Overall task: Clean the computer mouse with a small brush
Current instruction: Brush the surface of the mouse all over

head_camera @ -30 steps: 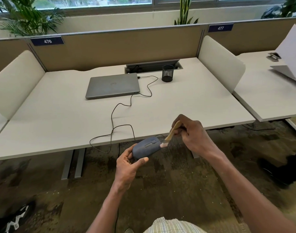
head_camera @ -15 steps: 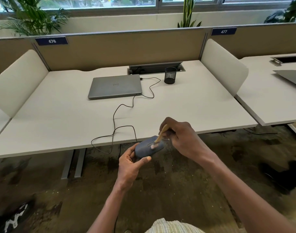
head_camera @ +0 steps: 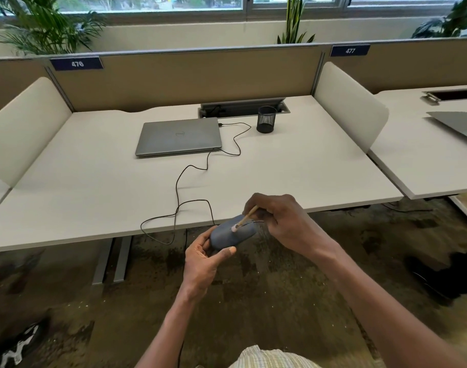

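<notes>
A grey-blue wired computer mouse [head_camera: 228, 236] is held in the air just off the desk's front edge. My left hand [head_camera: 204, 257] grips its rear end from below, thumb along its near side. My right hand [head_camera: 281, 221] pinches a small wooden-handled brush [head_camera: 244, 219]. The brush's pale tip touches the top of the mouse near the scroll wheel. The mouse's black cable [head_camera: 192, 187] runs across the desk to a closed grey laptop [head_camera: 178, 136].
The white desk [head_camera: 94, 181] carries the laptop and a black mesh pen cup [head_camera: 266, 119] near a cable tray at the back. Curved white dividers stand left and right. Another desk [head_camera: 426, 160] lies to the right. A shoe [head_camera: 17, 346] shows at the lower left.
The brush tip has moved from the mouse's front end back along its top toward the middle. Both hands shifted slightly left. A sheet of paper at the right has gone from view.
</notes>
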The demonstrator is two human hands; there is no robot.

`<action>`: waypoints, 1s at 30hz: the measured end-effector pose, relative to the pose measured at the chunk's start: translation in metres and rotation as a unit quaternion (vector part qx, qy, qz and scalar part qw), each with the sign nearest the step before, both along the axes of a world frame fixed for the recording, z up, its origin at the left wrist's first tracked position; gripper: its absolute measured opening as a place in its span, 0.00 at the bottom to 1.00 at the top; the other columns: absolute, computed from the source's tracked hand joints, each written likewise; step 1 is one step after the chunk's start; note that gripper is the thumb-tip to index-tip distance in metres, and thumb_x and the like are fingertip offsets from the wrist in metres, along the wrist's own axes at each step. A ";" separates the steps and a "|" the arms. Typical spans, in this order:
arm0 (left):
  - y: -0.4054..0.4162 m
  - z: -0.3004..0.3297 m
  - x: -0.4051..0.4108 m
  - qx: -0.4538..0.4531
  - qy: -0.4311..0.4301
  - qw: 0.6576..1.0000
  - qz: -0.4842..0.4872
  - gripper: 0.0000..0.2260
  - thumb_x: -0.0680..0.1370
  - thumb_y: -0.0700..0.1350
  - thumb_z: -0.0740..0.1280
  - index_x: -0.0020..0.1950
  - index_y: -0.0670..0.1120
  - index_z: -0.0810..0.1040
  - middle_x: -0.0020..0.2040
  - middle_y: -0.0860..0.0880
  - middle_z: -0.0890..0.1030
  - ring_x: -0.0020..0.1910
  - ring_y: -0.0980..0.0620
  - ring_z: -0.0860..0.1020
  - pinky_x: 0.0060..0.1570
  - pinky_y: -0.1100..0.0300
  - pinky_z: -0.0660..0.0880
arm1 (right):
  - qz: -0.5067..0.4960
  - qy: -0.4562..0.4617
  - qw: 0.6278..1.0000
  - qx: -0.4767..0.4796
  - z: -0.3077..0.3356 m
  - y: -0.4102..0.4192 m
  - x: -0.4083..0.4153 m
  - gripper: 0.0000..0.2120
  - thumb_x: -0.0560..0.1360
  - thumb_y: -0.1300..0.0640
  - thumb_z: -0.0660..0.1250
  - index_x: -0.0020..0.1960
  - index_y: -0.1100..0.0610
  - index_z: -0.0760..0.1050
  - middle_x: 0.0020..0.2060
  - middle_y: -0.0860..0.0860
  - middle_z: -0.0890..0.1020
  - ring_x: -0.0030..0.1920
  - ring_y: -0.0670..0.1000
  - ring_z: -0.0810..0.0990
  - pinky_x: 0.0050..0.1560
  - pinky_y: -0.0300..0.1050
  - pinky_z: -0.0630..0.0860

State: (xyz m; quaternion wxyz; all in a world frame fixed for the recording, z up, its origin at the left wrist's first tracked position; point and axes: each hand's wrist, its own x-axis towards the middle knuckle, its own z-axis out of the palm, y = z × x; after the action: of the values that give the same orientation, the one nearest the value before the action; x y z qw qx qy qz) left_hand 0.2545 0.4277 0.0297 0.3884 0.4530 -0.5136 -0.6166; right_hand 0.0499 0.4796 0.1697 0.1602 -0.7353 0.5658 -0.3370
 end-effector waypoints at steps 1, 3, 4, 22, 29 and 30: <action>-0.001 0.000 -0.001 0.000 0.001 1.000 -0.001 0.38 0.62 0.47 0.83 0.70 0.47 0.74 0.63 0.47 0.82 0.61 0.51 0.82 0.59 0.49 0.81 | 0.006 0.003 1.000 -0.002 -0.001 0.001 0.001 0.14 0.75 0.72 0.64 0.50 0.55 0.79 0.40 0.49 0.83 0.40 0.48 0.81 0.38 0.43 0.77; -0.002 0.000 -0.001 0.000 0.004 1.000 -0.004 0.38 0.63 0.46 0.82 0.71 0.46 0.74 0.63 0.47 0.82 0.61 0.51 0.82 0.59 0.50 0.81 | 0.018 0.017 1.000 0.007 -0.004 0.006 0.001 0.15 0.74 0.73 0.65 0.50 0.55 0.81 0.43 0.49 0.85 0.42 0.45 0.82 0.40 0.41 0.77; -0.003 -0.001 -0.001 -0.002 0.005 1.000 -0.005 0.38 0.63 0.46 0.82 0.71 0.46 0.74 0.63 0.47 0.82 0.61 0.51 0.82 0.59 0.51 0.81 | 0.020 0.023 0.999 0.017 -0.007 0.009 -0.002 0.16 0.74 0.73 0.65 0.50 0.55 0.82 0.44 0.48 0.85 0.44 0.45 0.82 0.41 0.41 0.78; -0.009 -0.004 0.003 0.010 0.016 1.000 0.007 0.39 0.62 0.46 0.84 0.71 0.44 0.74 0.61 0.48 0.84 0.61 0.50 0.82 0.58 0.53 0.81 | -0.267 -0.213 0.940 0.007 -0.056 0.020 -0.028 0.04 0.76 0.60 0.73 0.47 0.51 0.81 0.39 0.45 0.86 0.39 0.41 0.87 0.39 0.45 0.85; -0.007 -0.006 0.002 -0.001 0.003 1.000 -0.015 0.38 0.63 0.44 0.83 0.71 0.46 0.74 0.62 0.49 0.83 0.62 0.51 0.82 0.57 0.54 0.81 | -0.286 -0.157 0.945 0.002 -0.053 0.012 -0.030 0.02 0.77 0.58 0.72 0.49 0.52 0.81 0.39 0.43 0.85 0.40 0.45 0.87 0.38 0.42 0.85; -0.007 -0.005 0.002 -0.002 0.003 1.000 -0.017 0.38 0.63 0.44 0.83 0.71 0.47 0.74 0.62 0.49 0.83 0.62 0.51 0.82 0.58 0.53 0.81 | -0.295 -0.122 0.948 -0.004 -0.052 0.011 -0.031 0.03 0.78 0.58 0.71 0.51 0.53 0.81 0.39 0.44 0.85 0.40 0.46 0.86 0.38 0.40 0.84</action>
State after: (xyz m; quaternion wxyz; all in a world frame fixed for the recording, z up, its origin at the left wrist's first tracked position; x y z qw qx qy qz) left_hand 0.2564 0.4212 0.0243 0.3806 0.4416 -0.5213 -0.6232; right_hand 0.0187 0.4902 0.1181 0.1191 -0.4892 0.7322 -0.4587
